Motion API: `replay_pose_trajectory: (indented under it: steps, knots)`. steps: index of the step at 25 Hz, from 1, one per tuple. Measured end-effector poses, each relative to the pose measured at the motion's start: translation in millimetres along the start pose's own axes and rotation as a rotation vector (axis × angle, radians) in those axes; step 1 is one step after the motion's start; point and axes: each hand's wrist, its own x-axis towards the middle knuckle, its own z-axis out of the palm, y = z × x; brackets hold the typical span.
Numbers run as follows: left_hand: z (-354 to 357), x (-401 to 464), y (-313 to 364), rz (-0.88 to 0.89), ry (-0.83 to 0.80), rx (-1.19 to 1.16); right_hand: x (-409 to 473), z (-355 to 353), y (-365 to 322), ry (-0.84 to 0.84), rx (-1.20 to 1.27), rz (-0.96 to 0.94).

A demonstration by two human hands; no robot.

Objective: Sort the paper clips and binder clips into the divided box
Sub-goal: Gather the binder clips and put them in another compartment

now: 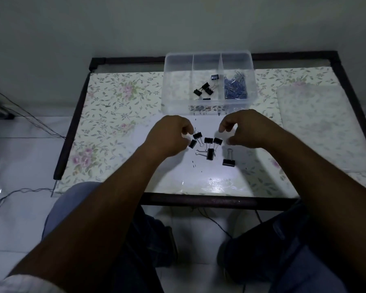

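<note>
Holding binder clips (pixel 206 89) centrally, divided box (pixel 178 60) keeps paper clips (pixel 235 86) rightmost.

A white table (pixel 118 106) patterned with grey-green leaves and pink flowers is framed in dark brown, black metal binder clips (pixel 209 153) and blue wire paper clips (pixel 235 86) being seen by a clear plastic divided box (pixel 178 66).

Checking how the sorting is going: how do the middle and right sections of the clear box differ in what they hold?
The middle section holds a few black binder clips, lying apart with bare floor showing between them. The right section holds a dense heap of blue paper clips, too many to count, covering most of its floor. The binder clips are bulkier; the paper clips are thin wire. Both sections belong to the same clear box.
</note>
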Motion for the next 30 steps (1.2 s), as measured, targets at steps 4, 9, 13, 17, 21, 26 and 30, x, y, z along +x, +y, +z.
replay_pose_trajectory:
  steps: [4, 9, 13, 17, 21, 26, 30]
  knots:
    - [22, 10, -4, 0.131, -0.1, 0.135, 19, 11, 10, -0.021, -0.079, -0.151]
    - [36, 11, -6, 0.178, -0.059, 0.212, 31, 18, 17, -0.092, -0.06, -0.199]
    - [38, 14, -9, 0.135, -0.046, 0.216, 33, 19, 23, -0.111, -0.03, -0.183]
    - [31, 11, -9, 0.083, -0.024, 0.151, 26, 6, 23, -0.156, -0.017, -0.183]
    - [4, 13, 0, -0.187, -0.041, -0.756, 20, -17, 28, -0.254, 0.563, -0.114]
    - [-14, 15, 10, -0.36, -0.079, -1.735, 15, -26, 8, -0.459, 1.479, -0.179]
    - [1, 26, 10, -0.545, -0.048, -1.527, 23, -15, -10, -0.346, 1.534, 0.065]
